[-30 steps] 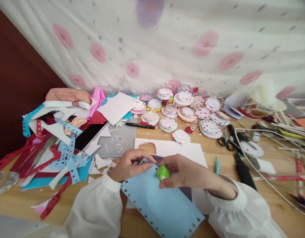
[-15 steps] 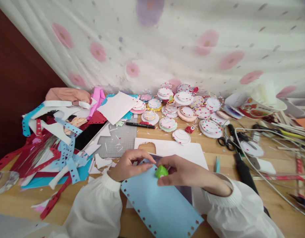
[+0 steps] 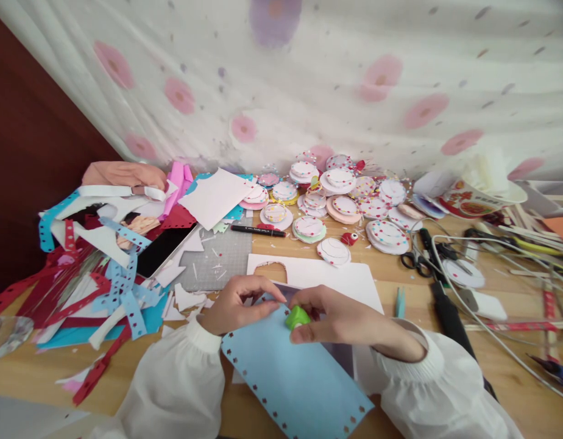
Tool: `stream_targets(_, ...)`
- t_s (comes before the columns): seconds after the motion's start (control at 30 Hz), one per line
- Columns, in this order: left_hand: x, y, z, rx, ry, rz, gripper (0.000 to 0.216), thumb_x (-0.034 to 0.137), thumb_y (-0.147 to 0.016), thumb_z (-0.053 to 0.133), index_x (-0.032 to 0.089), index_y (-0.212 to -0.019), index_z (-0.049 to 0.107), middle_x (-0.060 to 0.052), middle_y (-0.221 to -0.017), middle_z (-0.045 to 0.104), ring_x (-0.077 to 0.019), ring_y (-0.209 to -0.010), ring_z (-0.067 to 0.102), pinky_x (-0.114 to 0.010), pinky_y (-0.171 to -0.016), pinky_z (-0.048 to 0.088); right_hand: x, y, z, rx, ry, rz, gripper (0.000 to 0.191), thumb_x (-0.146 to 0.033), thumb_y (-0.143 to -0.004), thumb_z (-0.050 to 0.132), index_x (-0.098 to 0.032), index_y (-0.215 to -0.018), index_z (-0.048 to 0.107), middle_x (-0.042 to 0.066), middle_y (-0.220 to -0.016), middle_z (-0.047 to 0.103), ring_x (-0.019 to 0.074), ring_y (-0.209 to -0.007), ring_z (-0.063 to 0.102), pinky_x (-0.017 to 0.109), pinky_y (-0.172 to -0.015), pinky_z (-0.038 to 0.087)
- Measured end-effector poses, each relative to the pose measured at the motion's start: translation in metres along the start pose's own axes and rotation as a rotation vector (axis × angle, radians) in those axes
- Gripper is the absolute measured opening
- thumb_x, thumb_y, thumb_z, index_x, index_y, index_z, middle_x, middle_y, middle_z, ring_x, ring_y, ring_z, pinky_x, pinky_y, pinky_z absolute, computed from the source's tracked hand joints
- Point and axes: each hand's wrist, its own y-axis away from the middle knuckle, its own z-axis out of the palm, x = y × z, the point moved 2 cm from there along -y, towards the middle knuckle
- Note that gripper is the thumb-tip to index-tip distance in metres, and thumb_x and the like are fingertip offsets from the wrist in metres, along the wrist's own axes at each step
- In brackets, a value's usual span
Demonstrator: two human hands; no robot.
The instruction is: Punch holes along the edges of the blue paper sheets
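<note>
A sheet of light blue paper (image 3: 295,378) slants towards me, with small flower-shaped holes along its left and near edges. At its far left corner, my left hand (image 3: 242,305) pinches the edge between thumb and fingertips. My right hand (image 3: 340,317) is closed around a small green craft punch (image 3: 297,317) at the paper's far edge. The punch's underside and some right fingers are hidden. Beneath the blue sheet lie a dark flat sheet (image 3: 343,353) and white paper (image 3: 336,280) with a rounded cut-out.
Paper scraps and punched strips (image 3: 126,292) heap at the left beside a phone (image 3: 167,250). A black marker (image 3: 258,231) lies beyond my hands, before several beaded paper discs (image 3: 386,235). Scissors (image 3: 416,263), tweezers (image 3: 400,302) and a white cable (image 3: 514,360) are at right.
Almost nothing differs. Both hands, the blue paper and the green craft punch keep their places, and the whole view shifts very slightly.
</note>
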Motion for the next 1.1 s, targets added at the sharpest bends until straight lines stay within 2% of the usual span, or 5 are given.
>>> stream_targets(0.27, 0.0, -0.001, 0.0, 0.004, 0.025, -0.01, 0.016, 0.026, -0.079, 0.064, 0.014, -0.086, 0.072, -0.005, -0.071, 0.065, -0.0095, -0.055, 0.048, -0.02, -0.049, 0.033, -0.001, -0.001, 0.002, 0.019, -0.002, -0.001, 0.034, -0.048, -0.072, 0.07, -0.017, -0.083, 0.062, -0.005, -0.063, 0.041, 0.0091, -0.057, 0.036, 0.023, -0.051, 0.027)
stream_targets(0.63, 0.0, 0.001, -0.001, -0.005, 0.035, -0.019, 0.014, 0.025, -0.078, 0.065, 0.016, -0.086, 0.072, -0.004, -0.072, 0.065, -0.0092, -0.056, 0.046, -0.02, -0.05, 0.032, -0.003, 0.002, 0.007, 0.079, 0.003, -0.032, 0.02, -0.033, -0.076, 0.067, -0.015, -0.08, 0.058, -0.006, -0.063, 0.037, 0.0077, -0.057, 0.032, 0.021, -0.05, 0.026)
stream_targets(0.87, 0.001, 0.002, 0.001, -0.01, 0.052, -0.032, 0.017, 0.028, -0.081, 0.063, 0.016, -0.088, 0.072, -0.004, -0.075, 0.066, -0.0091, -0.056, 0.047, -0.02, -0.05, 0.032, -0.001, 0.0, 0.007, 0.093, 0.038, -0.049, 0.019, -0.031, -0.075, 0.067, -0.016, -0.082, 0.058, -0.005, -0.063, 0.04, 0.0085, -0.057, 0.035, 0.02, -0.05, 0.028)
stream_targets(0.97, 0.003, 0.002, -0.002, -0.035, 0.119, -0.04, 0.028, 0.038, -0.085, 0.059, 0.016, -0.096, 0.07, -0.007, -0.085, 0.068, -0.0132, -0.065, 0.056, -0.022, -0.057, 0.039, -0.001, -0.002, 0.007, 0.101, 0.048, -0.07, 0.018, -0.031, -0.075, 0.067, -0.016, -0.082, 0.059, -0.005, -0.063, 0.04, 0.0088, -0.058, 0.035, 0.021, -0.051, 0.028)
stream_targets(1.1, 0.017, -0.003, -0.011, -0.088, 0.188, -0.027, 0.037, 0.046, -0.089, 0.051, 0.017, -0.106, 0.065, -0.009, -0.104, 0.066, -0.0207, -0.095, 0.059, -0.029, -0.081, 0.044, -0.004, 0.0, 0.009, 0.12, 0.065, -0.091, 0.016, -0.027, -0.075, 0.066, -0.016, -0.078, 0.056, -0.006, -0.063, 0.038, 0.0083, -0.057, 0.034, 0.021, -0.051, 0.027)
